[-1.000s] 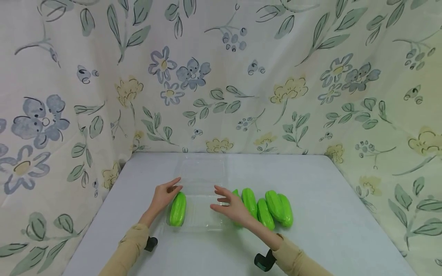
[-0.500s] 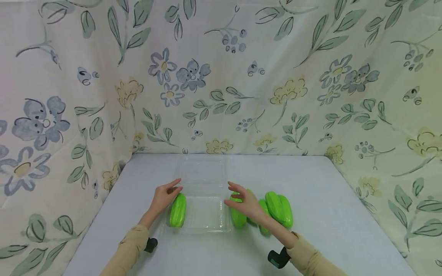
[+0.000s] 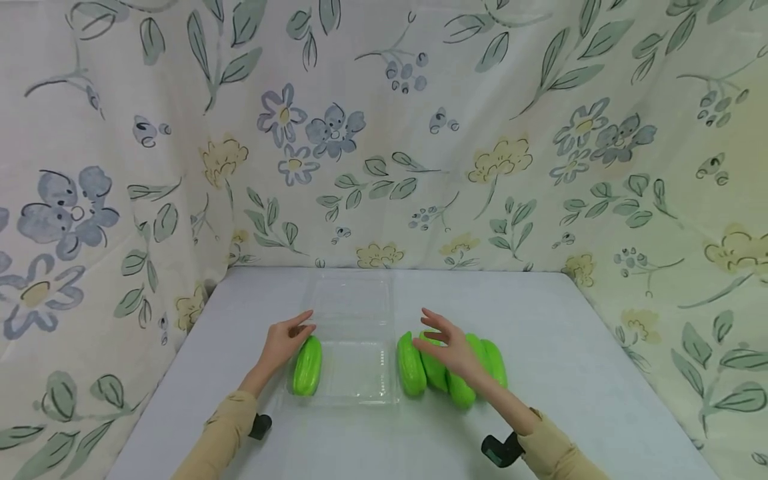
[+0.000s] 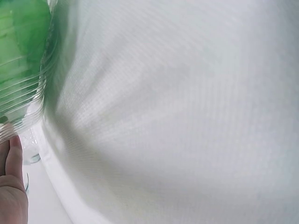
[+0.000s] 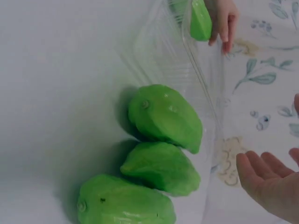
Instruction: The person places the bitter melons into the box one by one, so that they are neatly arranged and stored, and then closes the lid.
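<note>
A clear plastic clamshell tray (image 3: 360, 387) lies open on the white table, its lid (image 3: 354, 300) flat behind it. One green gourd (image 3: 308, 365) lies at the tray's left side. My left hand (image 3: 283, 341) rests with straight fingers against that gourd's far end and the tray rim; the left wrist view shows the gourd (image 4: 18, 46) through the ribbed plastic. Several loose green gourds (image 3: 411, 363) lie in a row just right of the tray. My right hand (image 3: 449, 343) hovers over them, fingers spread, holding nothing. The right wrist view shows three gourds (image 5: 166, 116) below my open palm (image 5: 273, 186).
The table (image 3: 570, 347) is covered in white cloth. Floral fabric walls (image 3: 384, 133) close it in at the back and both sides. Black wrist camera mounts (image 3: 501, 450) show near the front edge.
My right hand has moved from over the tray rightward to above the loose gourds. The left hand and the gourd in the tray have stayed put.
</note>
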`<control>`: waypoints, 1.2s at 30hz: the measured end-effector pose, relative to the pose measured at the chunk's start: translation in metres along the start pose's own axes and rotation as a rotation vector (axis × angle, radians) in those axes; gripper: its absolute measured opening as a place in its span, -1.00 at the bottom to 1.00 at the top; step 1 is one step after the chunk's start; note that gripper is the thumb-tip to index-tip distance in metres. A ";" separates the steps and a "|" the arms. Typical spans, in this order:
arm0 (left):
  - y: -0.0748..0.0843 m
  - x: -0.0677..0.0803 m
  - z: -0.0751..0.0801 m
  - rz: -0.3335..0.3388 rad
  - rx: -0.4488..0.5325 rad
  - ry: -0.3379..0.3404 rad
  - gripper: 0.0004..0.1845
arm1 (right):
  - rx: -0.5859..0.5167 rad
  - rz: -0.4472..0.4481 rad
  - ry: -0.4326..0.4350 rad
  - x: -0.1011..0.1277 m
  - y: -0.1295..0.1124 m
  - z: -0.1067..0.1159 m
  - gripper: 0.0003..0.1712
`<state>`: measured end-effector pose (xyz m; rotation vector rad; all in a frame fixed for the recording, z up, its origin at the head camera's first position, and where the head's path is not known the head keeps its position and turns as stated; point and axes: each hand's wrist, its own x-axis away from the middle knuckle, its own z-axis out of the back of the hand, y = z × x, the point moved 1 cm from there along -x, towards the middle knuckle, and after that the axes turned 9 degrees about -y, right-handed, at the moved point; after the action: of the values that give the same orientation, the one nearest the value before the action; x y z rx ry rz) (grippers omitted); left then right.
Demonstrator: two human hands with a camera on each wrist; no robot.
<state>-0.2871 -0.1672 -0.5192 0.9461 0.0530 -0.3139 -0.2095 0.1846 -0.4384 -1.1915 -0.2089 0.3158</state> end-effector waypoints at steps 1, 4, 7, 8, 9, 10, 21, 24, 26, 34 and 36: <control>0.000 0.000 0.000 0.005 0.001 -0.002 -0.55 | -0.008 0.011 0.007 0.001 0.000 0.002 -0.26; 0.000 0.001 -0.001 0.006 0.001 -0.006 -0.55 | 0.001 0.031 0.027 0.004 0.001 0.010 -0.27; 0.000 0.001 0.000 0.004 0.005 -0.003 -0.55 | 0.015 0.017 0.047 0.006 0.003 0.017 -0.27; 0.000 0.002 0.000 0.002 0.006 -0.001 -0.55 | 0.015 0.008 0.051 0.006 0.004 0.019 -0.27; -0.001 0.002 0.000 0.001 0.004 0.000 -0.55 | 0.012 0.003 0.056 0.007 0.004 0.021 -0.26; -0.001 0.002 0.000 0.001 0.001 0.003 -0.55 | 0.011 -0.007 0.061 0.008 0.004 0.023 -0.26; -0.003 -0.001 0.000 -0.002 0.008 0.000 -0.55 | 0.022 -0.076 0.108 0.019 0.006 0.050 -0.24; -0.002 -0.001 0.001 0.002 0.011 -0.005 -0.54 | 0.019 -0.080 0.122 0.022 0.009 0.058 -0.24; -0.001 -0.001 0.001 0.000 0.008 -0.004 -0.53 | 0.022 -0.077 0.130 0.023 0.011 0.063 -0.25; -0.004 -0.002 0.000 -0.001 -0.004 -0.007 -0.52 | 0.043 -0.109 0.162 0.029 0.015 0.080 -0.23; -0.005 -0.002 0.000 -0.002 -0.001 -0.009 -0.52 | 0.035 -0.119 0.169 0.030 0.017 0.083 -0.23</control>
<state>-0.2901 -0.1691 -0.5226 0.9438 0.0459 -0.3202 -0.2101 0.2738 -0.4247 -1.1596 -0.1266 0.1134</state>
